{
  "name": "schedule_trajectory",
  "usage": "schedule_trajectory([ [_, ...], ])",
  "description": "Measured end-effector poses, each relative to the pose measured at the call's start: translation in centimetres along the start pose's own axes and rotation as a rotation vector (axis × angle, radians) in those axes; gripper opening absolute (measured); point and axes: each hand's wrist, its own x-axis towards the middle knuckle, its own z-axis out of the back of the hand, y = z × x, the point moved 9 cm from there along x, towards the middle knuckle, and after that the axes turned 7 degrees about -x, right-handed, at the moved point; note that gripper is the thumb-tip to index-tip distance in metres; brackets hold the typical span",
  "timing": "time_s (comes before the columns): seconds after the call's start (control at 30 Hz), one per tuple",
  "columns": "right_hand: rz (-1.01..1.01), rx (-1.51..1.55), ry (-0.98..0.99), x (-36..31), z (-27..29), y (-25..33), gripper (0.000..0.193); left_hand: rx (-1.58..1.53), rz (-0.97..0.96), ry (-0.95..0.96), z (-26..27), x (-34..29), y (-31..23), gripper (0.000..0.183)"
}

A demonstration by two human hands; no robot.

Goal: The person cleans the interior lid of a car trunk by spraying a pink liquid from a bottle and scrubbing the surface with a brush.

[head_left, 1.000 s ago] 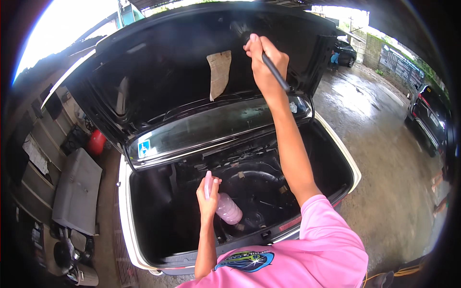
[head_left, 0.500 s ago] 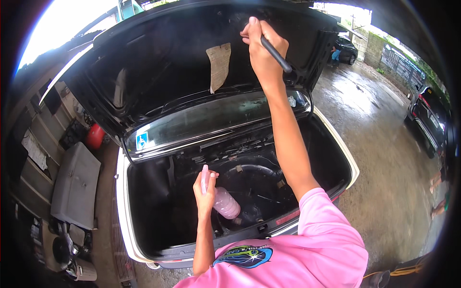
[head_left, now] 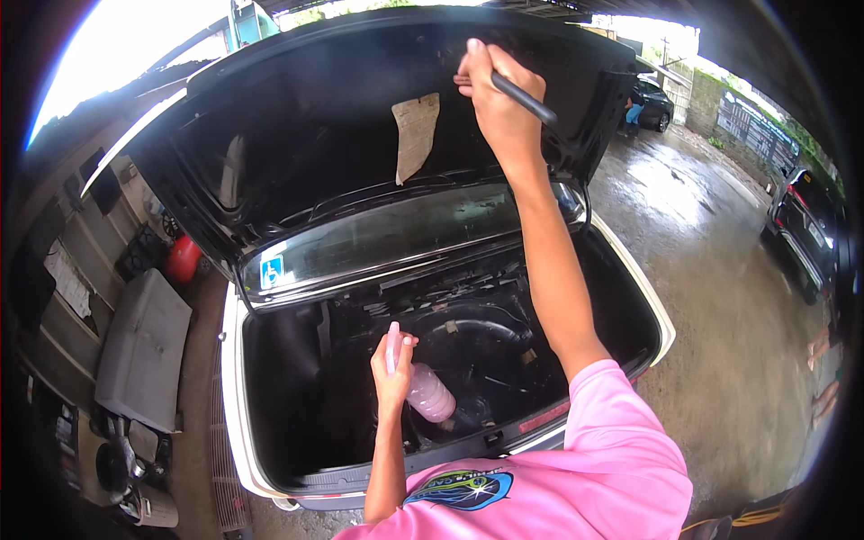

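Note:
My left hand (head_left: 392, 371) is wrapped round the neck of a pink spray bottle (head_left: 431, 396), which hangs tilted over the open car trunk (head_left: 288, 387). Up at the raised trunk lid (head_left: 306, 117), my right hand (head_left: 506, 99) grips a tool by its dark handle (head_left: 526, 99). The handle's end sticks out past the wrist side, while the tool's head is hidden behind my fingers, so its kind does not show. A torn paper label (head_left: 415, 139) is stuck on the black underside of the lid, left of my right hand.
The rear window (head_left: 396, 229) lies between lid and trunk. To the left stand a grey padded bench (head_left: 144, 351), a red tank (head_left: 184, 259) and a bucket (head_left: 157, 506). A dark vehicle (head_left: 805, 229) is parked at right; a person (head_left: 634, 112) stands by another car (head_left: 652, 101) farther back.
Both hands appear slightly lower and farther right in the picture, as does the whole scene. My right hand stays by the lid's underside; both grips are unchanged.

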Motion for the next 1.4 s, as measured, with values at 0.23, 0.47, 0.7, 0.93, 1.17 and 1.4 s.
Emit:
schedule_trajectory([
  [0.23, -0.028, -0.064, 0.072, -0.5, -0.5, 0.7, 0.037, -0.013, -0.063, -0.003, -0.1, 0.1, 0.6, 0.025],
  [0.47, -0.038, -0.093, 0.04, -1.7, -0.2, 0.4, 0.037, -0.025, -0.123, -0.058, 1.4, 0.1, 1.1, 0.025],
  [0.7, 0.019, -0.055, 0.002, -1.6, 0.7, 0.0, 0.034, -0.017, -0.1, -0.066, 1.6, -0.1, 0.7, 0.027],
  [0.93, -0.178, -0.162, 0.157, -7.2, 2.1, -4.5, 0.038, 0.021, -0.01, -0.015, 0.9, 0.2, 1.9, 0.027],
  [1.17, -1.19, 0.158, 0.432, -39.1, 10.7, -13.8, 0.041, 0.045, 0.108, -0.054, 0.1, -0.5, 2.6, 0.026],
  [1.4, -1.652, 0.351, -0.052, -58.4, 24.9, -12.9, 0.082, 0.114, 0.312, 0.028, -6.1, -3.1, 9.1, 0.038],
])
